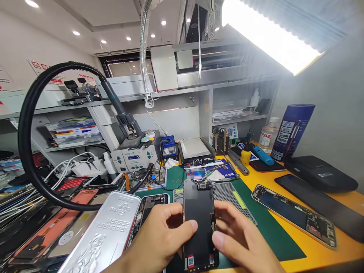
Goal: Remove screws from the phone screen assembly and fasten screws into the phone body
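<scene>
A phone screen assembly (pixel 200 212), its dark back facing me, is held upright between both hands over the green mat. My left hand (pixel 167 231) grips its left edge, thumb lying across the black back. On the other edge, my right hand (pixel 239 237) has its thumb at the lower right side and its fingers behind. Small stickers with printed codes show at the bottom, and a camera-and-flex part sits at the top. Beside my left wrist lie an opened phone body (pixel 150 204) and a silver tray embossed "SCREEN ASSEMBLY" (pixel 113 223).
A green mat (pixel 280 235) covers part of the yellow bench. Another opened phone body (pixel 295 216) lies to the right, near a black case (pixel 321 174). A soldering station (pixel 133 155) and a thick black hose (pixel 24 113) stand left. A bright lamp (pixel 264 32) hangs overhead.
</scene>
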### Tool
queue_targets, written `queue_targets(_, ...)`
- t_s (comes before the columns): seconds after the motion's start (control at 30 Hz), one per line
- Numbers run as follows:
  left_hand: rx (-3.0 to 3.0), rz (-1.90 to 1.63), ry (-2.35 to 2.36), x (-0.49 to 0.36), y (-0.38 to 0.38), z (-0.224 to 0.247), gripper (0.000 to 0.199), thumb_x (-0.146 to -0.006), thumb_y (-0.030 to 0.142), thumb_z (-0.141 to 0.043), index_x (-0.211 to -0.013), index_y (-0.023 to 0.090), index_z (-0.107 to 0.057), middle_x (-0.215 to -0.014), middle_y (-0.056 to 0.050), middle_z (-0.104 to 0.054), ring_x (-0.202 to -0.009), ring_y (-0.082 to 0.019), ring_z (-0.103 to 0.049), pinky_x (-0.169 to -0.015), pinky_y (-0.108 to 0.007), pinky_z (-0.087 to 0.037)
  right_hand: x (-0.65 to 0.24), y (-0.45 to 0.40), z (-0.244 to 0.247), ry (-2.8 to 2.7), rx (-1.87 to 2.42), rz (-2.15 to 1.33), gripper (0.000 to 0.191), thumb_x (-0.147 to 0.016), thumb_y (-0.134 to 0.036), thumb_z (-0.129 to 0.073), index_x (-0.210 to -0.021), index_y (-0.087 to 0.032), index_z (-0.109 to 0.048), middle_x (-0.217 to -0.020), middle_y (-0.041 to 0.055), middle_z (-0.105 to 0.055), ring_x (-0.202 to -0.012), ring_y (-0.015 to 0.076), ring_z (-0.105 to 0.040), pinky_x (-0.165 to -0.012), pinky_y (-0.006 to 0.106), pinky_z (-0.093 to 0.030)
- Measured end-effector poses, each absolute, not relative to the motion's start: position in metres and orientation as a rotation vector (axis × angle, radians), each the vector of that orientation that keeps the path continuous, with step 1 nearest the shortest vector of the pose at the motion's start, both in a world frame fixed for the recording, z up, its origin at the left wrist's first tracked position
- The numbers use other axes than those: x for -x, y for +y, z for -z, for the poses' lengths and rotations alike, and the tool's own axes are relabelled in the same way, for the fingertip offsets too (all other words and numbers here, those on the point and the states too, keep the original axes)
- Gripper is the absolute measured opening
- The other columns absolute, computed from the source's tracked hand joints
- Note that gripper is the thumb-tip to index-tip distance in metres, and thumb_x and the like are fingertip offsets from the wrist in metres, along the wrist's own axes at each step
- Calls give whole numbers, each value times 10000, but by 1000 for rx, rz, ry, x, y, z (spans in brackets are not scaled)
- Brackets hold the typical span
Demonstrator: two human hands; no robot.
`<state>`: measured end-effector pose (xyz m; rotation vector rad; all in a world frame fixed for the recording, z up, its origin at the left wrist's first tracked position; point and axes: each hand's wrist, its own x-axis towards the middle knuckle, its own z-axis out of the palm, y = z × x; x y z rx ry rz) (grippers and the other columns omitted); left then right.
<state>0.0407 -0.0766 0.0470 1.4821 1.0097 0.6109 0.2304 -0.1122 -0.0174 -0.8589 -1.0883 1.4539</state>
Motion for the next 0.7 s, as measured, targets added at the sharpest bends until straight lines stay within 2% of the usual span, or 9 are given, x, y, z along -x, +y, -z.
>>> queue_targets(0.13, -1587, -554, 1110, -42, -85, -43, 381, -821, 529, -696, -824, 149, -731, -793, -54, -691, -728, -210, -612, -639, -269, -478, -237, -100, -7, -1177, 1122, -1009, 517, -811, -517, -793, -1219, -248, -624, -1217, 96, -720, -1121, 262, -695, -970, 398, -575)
queue_targets(0.23, -1609, -532, 1143, -41, -89, -36, 343, -830, 507, -675, -794, 168, -713, -819, -61, -711, -732, -237, -650, -630, -285, -513, -236, -93, -14, -1186, 1163, -847, 443, -788, -492, -810, -1134, -249, -677, -1128, 71, -738, -1044, 250, -701, -903, 370, -591)
queue_targets(0.37, -1626, -522, 1166, -38, -89, -33, 325, -805, 506, -689, -755, 185, -692, -798, -52, -704, -736, -254, -666, -658, -305, -546, -234, -94, -13, -1242, 1179, -779, 293, -834, -473, -778, -1023, -252, -742, -988, 48, -757, -910, 233, -711, -765, 337, -592)
queue_targets(0.6, -1637, -531, 1186, -39, -89, -35, 318, -790, 504, -710, -727, 192, -704, -751, -44, -694, -741, -260, -671, -665, -305, -564, -235, -98, -10, -1248, 1180, -761, 287, -852, -457, -767, -1046, -248, -737, -970, 43, -754, -881, 215, -697, -744, 322, -573)
queue_targets(0.7, -1599, -575, 1172, -33, -84, -31, 329, -758, 507, -765, -666, 198, -707, -664, -32, -668, -720, -264, -675, -656, -305, -573, -231, -97, -12, -1240, 1180, -789, 311, -861, -464, -748, -1060, -229, -705, -955, 41, -737, -876, 195, -690, -771, 311, -576)
